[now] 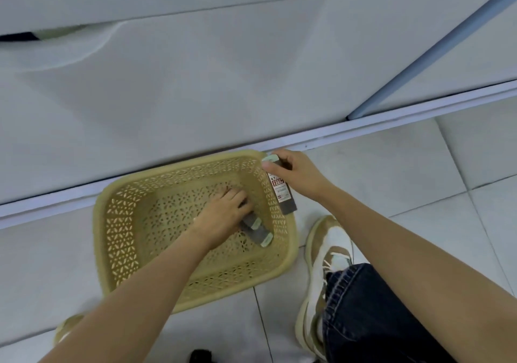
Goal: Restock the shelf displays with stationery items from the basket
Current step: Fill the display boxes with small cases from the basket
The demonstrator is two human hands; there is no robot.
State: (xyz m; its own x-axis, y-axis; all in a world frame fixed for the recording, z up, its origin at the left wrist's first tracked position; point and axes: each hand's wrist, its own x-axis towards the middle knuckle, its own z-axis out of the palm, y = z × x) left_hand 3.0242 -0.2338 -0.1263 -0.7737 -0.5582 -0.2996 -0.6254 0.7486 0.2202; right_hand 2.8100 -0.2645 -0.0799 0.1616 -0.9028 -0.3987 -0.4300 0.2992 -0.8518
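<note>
Reaching into a beige perforated plastic basket [117,250], left hand [221,214] grips light, stiff grey packets [256,229] mid-body; right hand [296,172] clasps another grey packet [281,192] above the basket's rim.

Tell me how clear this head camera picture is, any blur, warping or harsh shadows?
Head view: wide-angle warping bends the shelf base edge; the upper shelf area is soft and smeared; lighting is even, with only faint shadows; the packet label in the right hand is partly readable; the left hand in the basket is reasonably sharp.
</note>
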